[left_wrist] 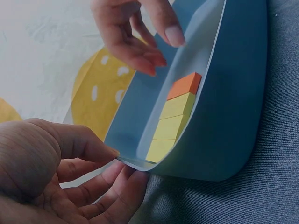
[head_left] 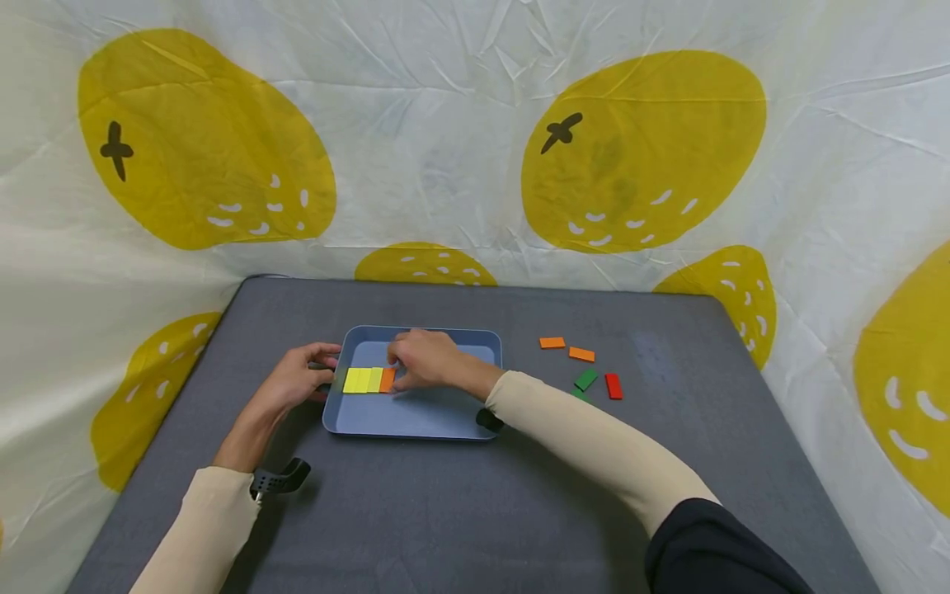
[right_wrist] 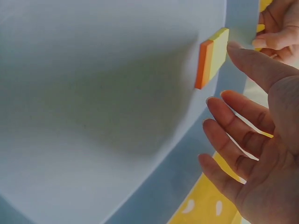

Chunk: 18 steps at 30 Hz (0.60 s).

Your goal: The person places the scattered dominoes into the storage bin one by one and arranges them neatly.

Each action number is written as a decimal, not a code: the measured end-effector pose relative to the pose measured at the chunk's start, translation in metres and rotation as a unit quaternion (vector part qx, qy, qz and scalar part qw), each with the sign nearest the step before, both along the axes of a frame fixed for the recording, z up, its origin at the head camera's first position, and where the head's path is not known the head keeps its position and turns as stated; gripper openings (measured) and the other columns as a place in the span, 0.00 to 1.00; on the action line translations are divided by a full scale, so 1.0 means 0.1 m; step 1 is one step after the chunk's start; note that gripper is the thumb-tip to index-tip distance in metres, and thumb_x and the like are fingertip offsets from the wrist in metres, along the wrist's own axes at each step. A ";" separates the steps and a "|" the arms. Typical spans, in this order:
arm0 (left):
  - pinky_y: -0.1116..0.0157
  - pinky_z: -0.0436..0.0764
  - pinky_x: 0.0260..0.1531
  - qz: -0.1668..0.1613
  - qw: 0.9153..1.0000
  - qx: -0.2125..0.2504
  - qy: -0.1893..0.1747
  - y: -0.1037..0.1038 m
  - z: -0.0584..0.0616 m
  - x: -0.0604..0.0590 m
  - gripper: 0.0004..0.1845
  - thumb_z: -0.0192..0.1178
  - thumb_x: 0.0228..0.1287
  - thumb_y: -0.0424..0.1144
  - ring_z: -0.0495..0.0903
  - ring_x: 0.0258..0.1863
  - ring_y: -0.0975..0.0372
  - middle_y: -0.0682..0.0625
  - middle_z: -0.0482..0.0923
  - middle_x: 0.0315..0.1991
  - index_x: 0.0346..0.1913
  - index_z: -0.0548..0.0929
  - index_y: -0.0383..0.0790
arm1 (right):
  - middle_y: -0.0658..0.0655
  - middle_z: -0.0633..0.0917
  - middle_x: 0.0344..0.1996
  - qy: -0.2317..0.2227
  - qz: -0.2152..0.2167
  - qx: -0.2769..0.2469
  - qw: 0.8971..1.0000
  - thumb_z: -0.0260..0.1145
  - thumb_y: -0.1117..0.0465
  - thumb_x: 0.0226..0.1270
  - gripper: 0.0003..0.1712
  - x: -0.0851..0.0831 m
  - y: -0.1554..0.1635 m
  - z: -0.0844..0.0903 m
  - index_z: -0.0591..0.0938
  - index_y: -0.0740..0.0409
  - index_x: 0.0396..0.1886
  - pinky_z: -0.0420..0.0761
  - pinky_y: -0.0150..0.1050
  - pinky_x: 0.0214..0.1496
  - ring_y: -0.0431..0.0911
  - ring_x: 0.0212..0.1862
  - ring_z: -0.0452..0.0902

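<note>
A shallow blue-grey tray (head_left: pixel 416 422) lies on the table. My left hand (head_left: pixel 291 381) pinches its left rim, thumb on the inner side and fingers outside, as the left wrist view shows. Inside the tray, several yellow tiles (head_left: pixel 358 380) form a row with an orange tile (head_left: pixel 387 380) at its right end. Just over that end is my right hand (head_left: pixel 429 360), its fingers loosely bent. In the right wrist view the right hand (right_wrist: pixel 254 121) has nothing between thumb and fingers, and the orange tile (right_wrist: pixel 203 65) sits apart from them.
To the right of the tray lie two orange tiles (head_left: pixel 552 342), a red tile (head_left: pixel 613 386) and green tiles (head_left: pixel 585 379), one partly hidden by the right sleeve. A white curtain (head_left: pixel 430 148) with yellow fruit prints hangs behind the grey table (head_left: pixel 401 503).
</note>
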<state>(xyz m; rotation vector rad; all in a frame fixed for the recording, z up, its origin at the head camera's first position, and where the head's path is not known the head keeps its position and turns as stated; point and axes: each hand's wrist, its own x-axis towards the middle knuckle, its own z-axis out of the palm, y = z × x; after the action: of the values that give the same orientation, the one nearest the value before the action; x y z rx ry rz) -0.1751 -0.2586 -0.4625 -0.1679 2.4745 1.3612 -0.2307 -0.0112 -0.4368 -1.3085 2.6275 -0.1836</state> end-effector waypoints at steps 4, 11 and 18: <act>0.52 0.87 0.42 -0.001 1.000 0.000 0.001 0.01 0.00 0.00 0.28 0.53 0.72 0.28 0.77 0.54 0.43 0.30 0.70 0.61 0.74 0.66 0.31 | 0.49 0.84 0.45 -0.013 -0.007 -0.015 1.000 0.74 0.41 0.62 0.27 0.00 0.10 0.06 0.85 0.52 0.54 0.80 0.36 0.39 0.43 0.45 0.76; 0.52 0.87 0.42 -0.003 1.000 0.002 0.001 0.00 -0.01 0.01 0.28 0.54 0.72 0.28 0.76 0.55 0.43 0.30 0.70 0.62 0.74 0.66 0.31 | 0.52 0.84 0.48 -0.044 -0.033 -0.044 0.997 0.74 0.45 0.63 0.26 -0.01 0.32 0.14 0.85 0.53 0.56 0.82 0.41 0.45 0.46 0.50 0.77; 0.52 0.87 0.41 -0.006 1.000 0.005 0.006 0.00 -0.02 0.00 0.28 0.53 0.73 0.28 0.76 0.54 0.43 0.30 0.69 0.61 0.73 0.66 0.30 | 0.50 0.84 0.49 -0.061 -0.066 -0.071 0.993 0.75 0.49 0.64 0.24 -0.05 0.59 0.21 0.84 0.53 0.56 0.82 0.44 0.50 0.45 0.52 0.79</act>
<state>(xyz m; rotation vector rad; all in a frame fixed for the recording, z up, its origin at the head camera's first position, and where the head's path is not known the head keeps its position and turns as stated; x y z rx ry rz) -0.1746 -0.2584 -0.4644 -0.1415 2.4748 1.3734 -0.2353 0.0477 -0.4156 -1.1254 2.6368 -0.4646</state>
